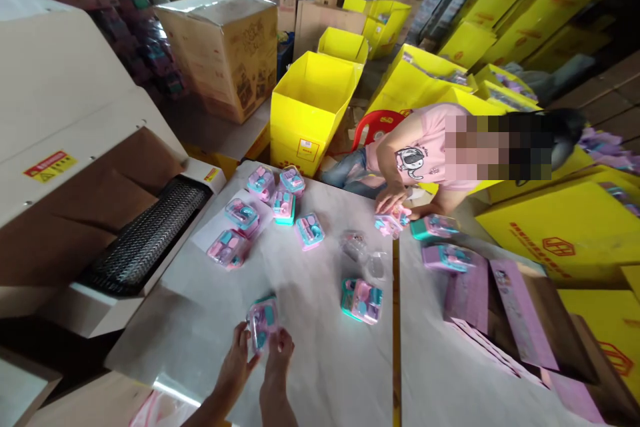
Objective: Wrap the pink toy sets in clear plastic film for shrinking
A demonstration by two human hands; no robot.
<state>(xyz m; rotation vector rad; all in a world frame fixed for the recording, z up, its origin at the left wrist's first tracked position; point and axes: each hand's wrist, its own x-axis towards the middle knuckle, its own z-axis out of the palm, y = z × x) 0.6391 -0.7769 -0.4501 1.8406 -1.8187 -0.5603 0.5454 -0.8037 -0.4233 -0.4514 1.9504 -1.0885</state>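
My left hand (236, 361) and my right hand (277, 359) hold one small pink and teal toy pack (263, 322) between their fingertips, just above the grey table (320, 360) near its front. A similar pack (362, 299) lies to the right of it. Several more packs (273, 210) lie farther back on the table, near the machine's outlet.
A beige machine (75, 167) with a black mesh conveyor (147, 237) stands on the left. Across the table a person in a pink shirt (425, 153) handles packs (393, 220). Pink cartons (505, 307) lie on the right. Yellow boxes (310, 107) and brown cartons (225, 47) stand behind.
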